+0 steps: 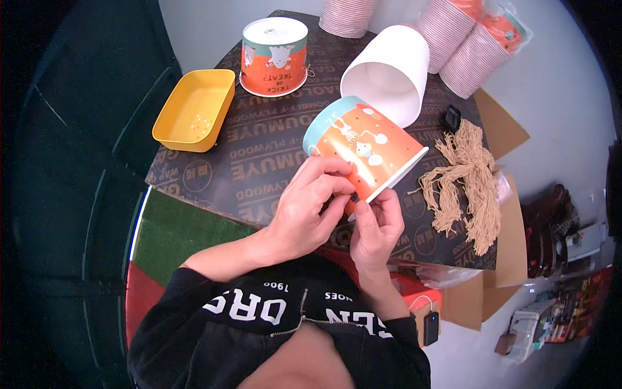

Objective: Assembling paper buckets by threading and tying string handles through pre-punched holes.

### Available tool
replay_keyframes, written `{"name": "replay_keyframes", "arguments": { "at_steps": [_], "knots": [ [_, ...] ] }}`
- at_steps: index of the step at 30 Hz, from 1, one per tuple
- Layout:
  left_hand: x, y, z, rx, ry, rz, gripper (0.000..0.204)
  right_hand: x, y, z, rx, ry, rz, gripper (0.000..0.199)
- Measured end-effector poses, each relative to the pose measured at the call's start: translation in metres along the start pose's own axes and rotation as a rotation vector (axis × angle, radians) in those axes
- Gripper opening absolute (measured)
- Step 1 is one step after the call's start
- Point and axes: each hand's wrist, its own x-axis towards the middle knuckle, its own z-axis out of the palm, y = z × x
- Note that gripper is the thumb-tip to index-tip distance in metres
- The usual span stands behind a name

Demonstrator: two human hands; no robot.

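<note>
To the right of the yellow tray (188, 110) you have an orange paper bucket (372, 152), tilted above the worktop (272, 133), teal band leftward, printed skeleton mid-wall, white rim rightward. Right of that tray, your left hand (303, 211) is nearly closed, fingertips at the bucket's near side, their contents hidden; farther right, your right hand (376, 230) pinches the rim, fingers curled.

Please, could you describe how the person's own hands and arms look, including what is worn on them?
The left hand and right hand wear no gloves, and no watch or bracelet shows at the wrists. The lower forearms are uncovered. Plain black fabric sleeves cover the rest, belonging to a black top with white lettering.
</note>
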Motion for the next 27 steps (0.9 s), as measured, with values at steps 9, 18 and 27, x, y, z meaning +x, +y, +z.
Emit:
{"name": "replay_keyframes", "arguments": {
  "at_steps": [9, 18, 27],
  "knots": [
    [0.0018, -0.0012, -0.0012, 0.031, -0.017, 0.017, 0.026, 0.0001, 0.0017, 0.0032, -0.042, 0.013, -0.051, 0.015],
    [0.0017, -0.002, -0.0011, 0.092, -0.031, 0.042, 0.032, 0.0003, 0.0042, 0.0046, -0.103, 0.013, -0.084, 0.011],
    [0.0012, -0.0082, 0.0021, 0.212, 0.025, 0.275, 0.031, 0.0, -0.0028, 0.0061, -0.242, -0.011, -0.103, 0.011]
  ]
}}
